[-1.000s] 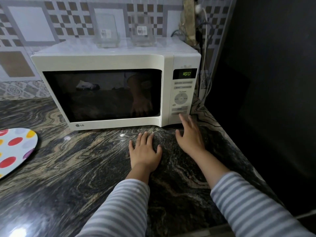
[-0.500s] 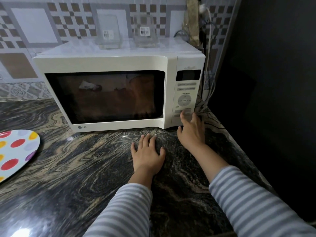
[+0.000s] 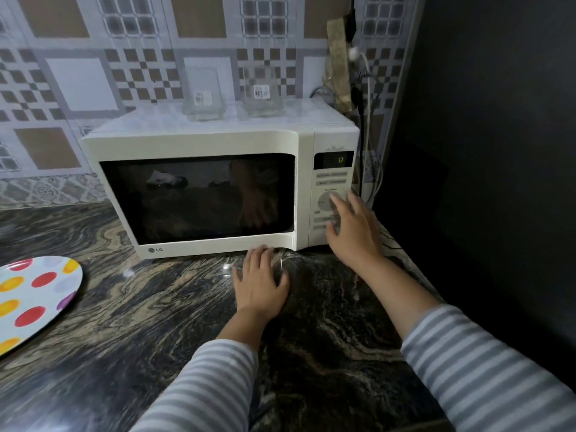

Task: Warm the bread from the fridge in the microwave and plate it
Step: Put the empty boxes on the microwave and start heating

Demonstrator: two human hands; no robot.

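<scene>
Our right hand (image 3: 352,232) reaches up to the control panel (image 3: 332,194) of the microwave (image 3: 218,188), fingers spread and loose, grasping nothing; its fingertips (image 3: 335,199) lie over the round dial, though we cannot tell whether they press it. Our left hand (image 3: 260,283) lies flat and released on the bench (image 3: 156,307), palm down, its fingertips just short of the lower front edge of the microwave door (image 3: 199,198). Both arms wear grey-and-white striped sleeves (image 3: 205,388).

The door is shut and its window is dark, mirroring the room and a hand, so we cannot see the bread inside. The small display (image 3: 333,159) above the buttons shows a green zero.

On top of the microwave, at the far side, stand two clear containers (image 3: 204,95) with barcode labels. Cables (image 3: 367,126) hang down the wall to the right of the microwave, beside a dark panel (image 3: 483,151).

At the near left of the marbled dark bench rests a white plate (image 3: 34,300) with coloured dots, well apart from both hands and with nothing on the part we can see. Patterned tiles (image 3: 93,73) cover the far wall.
</scene>
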